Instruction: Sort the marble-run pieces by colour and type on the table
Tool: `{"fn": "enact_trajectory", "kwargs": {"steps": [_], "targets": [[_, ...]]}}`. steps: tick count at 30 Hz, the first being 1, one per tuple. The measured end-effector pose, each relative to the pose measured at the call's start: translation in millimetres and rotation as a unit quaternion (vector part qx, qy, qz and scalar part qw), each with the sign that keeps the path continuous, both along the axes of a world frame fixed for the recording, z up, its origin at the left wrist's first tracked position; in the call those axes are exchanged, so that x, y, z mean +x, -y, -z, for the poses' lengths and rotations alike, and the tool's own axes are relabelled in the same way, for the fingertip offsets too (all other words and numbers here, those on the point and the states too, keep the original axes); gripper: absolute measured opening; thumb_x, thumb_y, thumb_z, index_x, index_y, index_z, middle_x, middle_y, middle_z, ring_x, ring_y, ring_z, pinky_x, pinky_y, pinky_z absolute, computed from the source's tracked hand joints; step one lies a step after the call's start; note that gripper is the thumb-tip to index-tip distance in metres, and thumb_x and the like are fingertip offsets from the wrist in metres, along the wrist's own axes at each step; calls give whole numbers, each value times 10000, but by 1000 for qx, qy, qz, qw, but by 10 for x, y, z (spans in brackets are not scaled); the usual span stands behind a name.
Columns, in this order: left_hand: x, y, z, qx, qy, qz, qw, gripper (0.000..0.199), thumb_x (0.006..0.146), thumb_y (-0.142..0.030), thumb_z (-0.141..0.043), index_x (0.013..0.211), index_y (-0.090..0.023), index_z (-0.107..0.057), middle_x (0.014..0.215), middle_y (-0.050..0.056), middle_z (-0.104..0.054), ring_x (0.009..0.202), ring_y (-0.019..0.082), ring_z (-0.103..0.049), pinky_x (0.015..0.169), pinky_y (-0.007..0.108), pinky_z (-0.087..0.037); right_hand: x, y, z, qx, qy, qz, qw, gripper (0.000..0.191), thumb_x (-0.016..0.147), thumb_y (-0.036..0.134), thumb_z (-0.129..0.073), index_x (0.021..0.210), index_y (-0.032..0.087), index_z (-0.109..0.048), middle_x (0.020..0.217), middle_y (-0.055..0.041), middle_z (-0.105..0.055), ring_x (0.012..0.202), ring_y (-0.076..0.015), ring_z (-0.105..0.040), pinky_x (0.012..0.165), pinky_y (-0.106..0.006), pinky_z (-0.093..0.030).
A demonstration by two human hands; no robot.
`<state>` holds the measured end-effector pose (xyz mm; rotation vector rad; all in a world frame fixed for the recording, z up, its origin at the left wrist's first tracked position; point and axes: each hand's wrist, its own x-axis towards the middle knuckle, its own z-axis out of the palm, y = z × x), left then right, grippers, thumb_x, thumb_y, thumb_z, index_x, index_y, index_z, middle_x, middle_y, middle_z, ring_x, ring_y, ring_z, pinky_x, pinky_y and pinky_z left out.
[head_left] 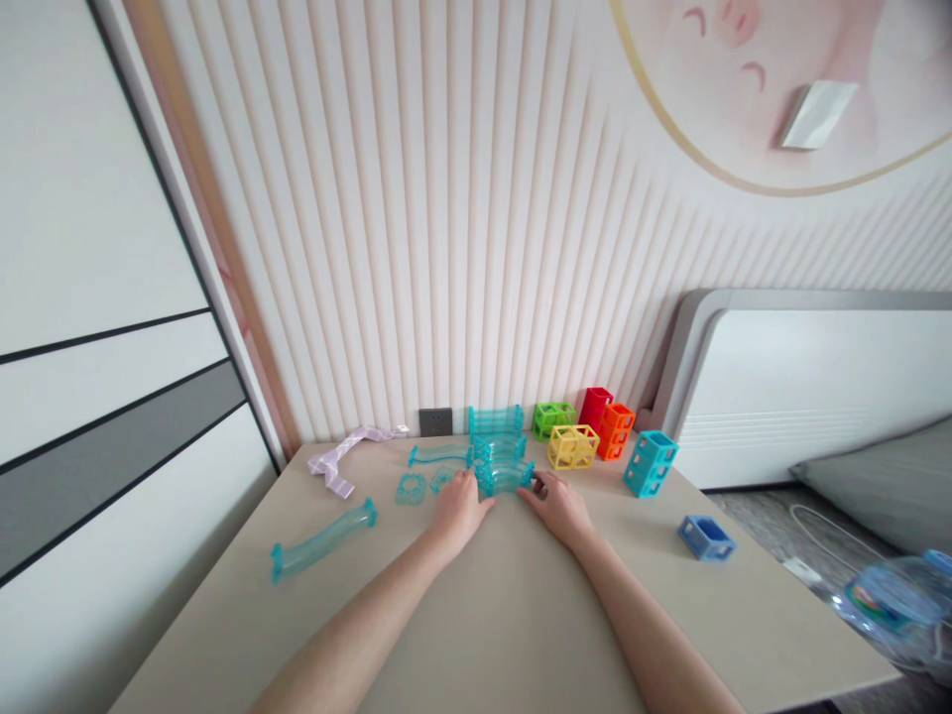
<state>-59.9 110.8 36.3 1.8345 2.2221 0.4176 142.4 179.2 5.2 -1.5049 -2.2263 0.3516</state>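
Note:
Between my hands lies a curved translucent teal tube [509, 479] with a flange at each end. My left hand [456, 508] closes on its left end and my right hand [559, 506] on its right end; my fingertips are partly hidden. Right behind it are a second curved tube [501, 448] and a straight tube [495, 420] by the wall. To the left lie a thin teal track piece [440, 455] and flat teal square frames [411, 488]. Nearer the left table edge rests a longer, slightly bent teal tube [325, 541].
Green [553, 418], yellow [573, 447], red [595, 409], orange [616, 431] and teal [651, 463] open-sided blocks stand at the back right, with a blue block [706, 537] nearer. A lilac strip [343, 458] lies back left. The ribbed wall borders the table [513, 615].

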Motion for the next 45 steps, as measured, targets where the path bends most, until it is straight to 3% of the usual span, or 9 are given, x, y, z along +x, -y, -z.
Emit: {"fn": "enact_trajectory", "kwargs": {"steps": [5,9,12,18,27,32,34,37,45], "targets": [[-120,33,-110,24,-45,35,998,278,945,-267,-616,1191,-138,-620,1217,152,-675,1131,282,-660,914,350,-507,2,-7,14,-1,3,-2,1000,296,901,506,-616,987,229,-674,891,-29,-707,809,-209,-664,661,-265,-412],[-399,-89,-249,37,-88,40,995,238,1009,-162,-454,1151,-138,-644,1212,159,-656,1148,255,-638,963,358,-491,2,4,13,0,5,-1,1000,289,904,496,-614,1006,232,-674,891,-30,-703,809,-208,-664,661,-263,-409],[-696,-193,-294,28,-123,33,992,203,985,-221,-564,1150,-143,-653,1253,138,-640,1192,269,-603,1012,447,-489,3,15,6,1,6,-1,1000,284,904,489,-614,1011,234,-675,890,-30,-703,803,-206,-663,662,-263,-409],[-1162,-256,-143,-14,-148,32,988,337,964,-351,-627,1253,-179,-607,1284,100,-626,1097,245,-644,926,468,-558,9,12,29,4,5,-3,1000,285,913,497,-601,1010,237,-667,900,-31,-706,813,-205,-667,668,-261,-407],[-1441,-300,79,-19,-122,27,992,336,966,-353,-624,1253,-178,-605,1272,98,-631,1075,238,-652,907,456,-567,14,10,60,1,11,1,1000,300,920,501,-576,1044,243,-666,902,-31,-704,792,-203,-657,661,-267,-408],[-1500,-260,31,33,-90,26,995,298,968,-336,-622,1214,-168,-623,1250,94,-644,1084,237,-649,927,461,-555,4,37,14,-4,15,4,1000,291,920,488,-581,1055,248,-673,903,-29,-708,781,-198,-659,650,-262,-406],[-1518,-221,-4,66,-76,21,995,192,994,-236,-551,1146,-168,-646,1227,93,-658,1119,227,-639,971,424,-526,-5,49,-6,-3,17,4,1000,294,924,488,-578,1061,246,-675,900,-30,-708,788,-202,-661,652,-263,-409],[-1539,-134,-55,122,-56,19,991,293,995,-90,-397,1070,-189,-662,1220,91,-665,1162,202,-626,1016,340,-482,-23,66,-17,-3,22,7,1000,314,922,478,-589,1098,232,-673,902,-42,-705,802,-216,-667,663,-273,-422],[-1718,360,-115,274,-6,3,962,319,1006,-202,-339,1039,-201,-656,1115,102,-689,1105,236,-657,1004,371,-507,73,215,-19,40,-9,46,998,432,945,475,-552,1259,190,-633,970,-74,-705,843,-238,-685,739,-323,-494]]}}
